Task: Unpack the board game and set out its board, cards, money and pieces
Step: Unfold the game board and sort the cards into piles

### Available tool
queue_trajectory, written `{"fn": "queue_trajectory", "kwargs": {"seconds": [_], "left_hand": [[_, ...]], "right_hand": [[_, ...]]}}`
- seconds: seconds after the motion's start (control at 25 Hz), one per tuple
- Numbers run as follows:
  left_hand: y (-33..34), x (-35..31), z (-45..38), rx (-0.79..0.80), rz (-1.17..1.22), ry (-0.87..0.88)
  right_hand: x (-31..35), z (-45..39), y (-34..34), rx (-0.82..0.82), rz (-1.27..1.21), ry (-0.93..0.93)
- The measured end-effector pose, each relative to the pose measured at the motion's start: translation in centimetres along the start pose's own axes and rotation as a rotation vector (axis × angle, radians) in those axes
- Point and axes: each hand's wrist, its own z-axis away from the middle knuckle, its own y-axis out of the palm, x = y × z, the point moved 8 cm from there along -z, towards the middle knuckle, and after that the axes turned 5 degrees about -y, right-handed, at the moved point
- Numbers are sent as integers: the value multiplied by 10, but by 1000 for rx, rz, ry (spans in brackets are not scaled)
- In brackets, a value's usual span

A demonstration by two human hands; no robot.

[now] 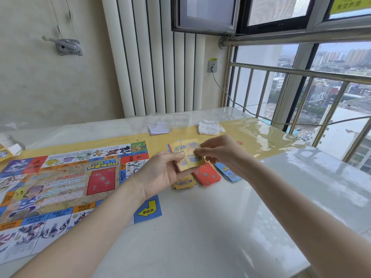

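Observation:
The colourful game board [60, 187] lies unfolded on the left of the white table [200, 227]. My left hand [162, 173] holds a stack of cards [176, 151] just above the table, right of the board. My right hand [222, 155] pinches the top yellow card [190, 157] of that stack. Below the hands lie three small piles: yellow cards [184, 183], red cards [207, 175] and blue cards [230, 173].
A crumpled white cloth [209, 127], a clear plastic lid [168, 119] and folded white paper [159, 129] sit at the back of the table. A railing and window run along the right side. A cable hangs from a wall socket [212, 66].

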Motion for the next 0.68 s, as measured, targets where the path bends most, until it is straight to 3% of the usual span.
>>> {"fn": "queue_trajectory", "kwargs": {"seconds": [0.12, 0.32, 0.68], "left_hand": [[-14, -6, 5, -49, -95, 38], [-28, -10, 8, -212, -231, 71], [-32, -13, 14, -229, -135, 72]], "right_hand": [[-2, -1, 0, -31, -116, 64], [2, 4, 23, 122, -292, 77], [-6, 4, 18, -14, -392, 148]]}}
